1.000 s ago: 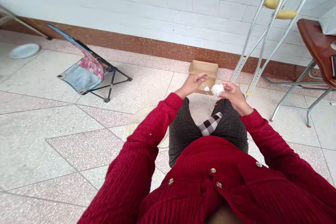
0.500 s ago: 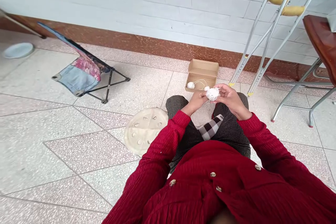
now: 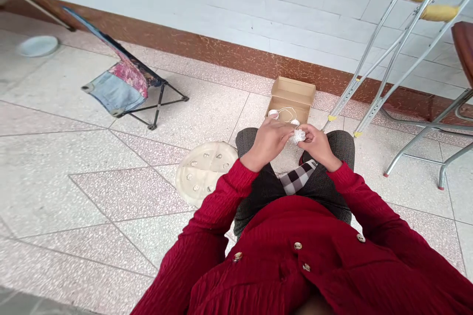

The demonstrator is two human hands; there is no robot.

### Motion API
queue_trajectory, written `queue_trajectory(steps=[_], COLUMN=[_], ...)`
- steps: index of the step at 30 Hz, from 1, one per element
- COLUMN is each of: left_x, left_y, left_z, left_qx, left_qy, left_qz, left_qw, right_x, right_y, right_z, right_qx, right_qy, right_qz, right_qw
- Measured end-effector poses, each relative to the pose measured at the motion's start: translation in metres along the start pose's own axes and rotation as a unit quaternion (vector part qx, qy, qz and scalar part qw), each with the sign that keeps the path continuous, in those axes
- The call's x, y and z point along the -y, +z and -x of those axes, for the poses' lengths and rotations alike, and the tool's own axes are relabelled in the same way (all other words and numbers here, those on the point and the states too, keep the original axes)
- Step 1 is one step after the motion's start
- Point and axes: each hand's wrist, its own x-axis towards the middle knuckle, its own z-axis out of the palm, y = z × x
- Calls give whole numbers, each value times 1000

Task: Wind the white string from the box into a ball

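A small, frilly white yarn piece (image 3: pixel 299 136) is pinched between the fingertips of my right hand (image 3: pixel 317 146). My left hand (image 3: pixel 269 140) reaches in from the other side with bent fingers, its thumb and index close to the yarn's left edge. Whatever it pinches is too small to make out. Just beyond my hands, an open cardboard box (image 3: pixel 295 90) contains a white yarn ball (image 3: pixel 272 112), partly behind my left fingers. A pale looped strand (image 3: pixel 288 109) runs from it towards another small white tuft (image 3: pixel 294 122) above my right fingertips.
On the floor to my left lies a round cream mat (image 3: pixel 201 170) with several oval spots. A folding chair (image 3: pixel 121 88) stands farther left, near a pale round dish (image 3: pixel 39 46). Metal crutches (image 3: pixel 391 59) lean on the wall at right, beside a brown-seated chair (image 3: pixel 463 54).
My left hand has lifted and turned, its back now uppermost, and sits nearer the box. The yarn piece has shifted slightly and looks smaller. The whole view has tilted a little.
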Motion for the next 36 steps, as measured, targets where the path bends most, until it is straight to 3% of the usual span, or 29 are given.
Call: queue_trajectory(steps=[4,9,14,17,20,23,26,29,32,36], left_x=[12,21,9,-5,-9,-1,8,10,10,6], left_y=[-2,24,49,54,50,41,32,27,30,44], left_z=[-8,5,23,30,34,33,30,26,26,35], left_qx=[8,5,17,68,94,79,67,83,79,76], left_qy=[-11,-62,-130,-116,-85,-58,-28,-5,-37,-110], left_qz=[28,126,228,209,147,86,62,98,151,198], left_qw=[1000,990,965,968,981,991,995,992,985,971], right_x=[10,36,55,40,10,-14,-17,0,26,50], right_y=[9,4,-1,-7,-11,-9,-4,-2,-6,-16], right_z=[22,36,24,2,-8,6,33,54,61,43], right_qx=[34,35,9,-66,-131,-53,52,126,127,45], right_qy=[37,105,75,41,10,19,95,155,163,104], right_qz=[-52,-168,-216,-167,-16,74,-30,-169,-247,-262], right_qw=[997,980,973,983,991,996,994,965,947,958])
